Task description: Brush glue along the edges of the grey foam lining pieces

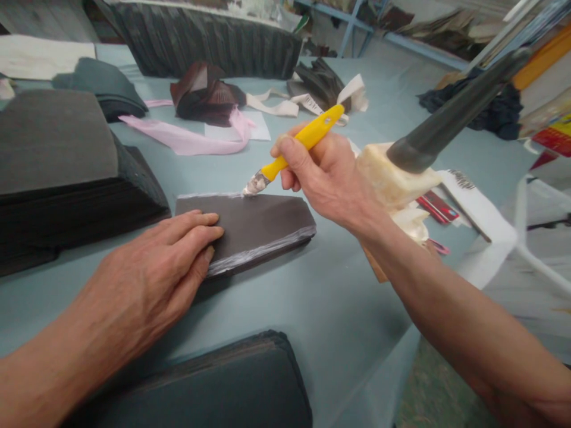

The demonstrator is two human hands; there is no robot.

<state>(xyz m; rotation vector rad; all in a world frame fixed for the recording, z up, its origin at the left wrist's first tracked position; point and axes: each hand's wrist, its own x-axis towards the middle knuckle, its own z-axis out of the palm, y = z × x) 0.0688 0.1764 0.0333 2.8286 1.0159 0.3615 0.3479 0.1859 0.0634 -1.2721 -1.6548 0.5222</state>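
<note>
My right hand (323,169) grips a yellow-handled paintbrush (307,138), its fingers closed round the handle. White stuff coats the bristles, and the tip touches the far edge of a dark brown, flat stack of cut pieces (263,223). White streaks run along that far edge and along the near edge of the stack. My left hand (173,252) lies flat on the left end of the stack, fingers stretched out and nothing held in them. Under my right wrist, a cream-coloured container (392,172) is partly hidden.
Taller dark stacks stand at the left (57,148) and the near edge (200,392). A pink strip (182,135) and dark bundles (203,95) lie behind. A black handle (455,113) leans up from the container. A long dark row of pieces (209,41) lines the back.
</note>
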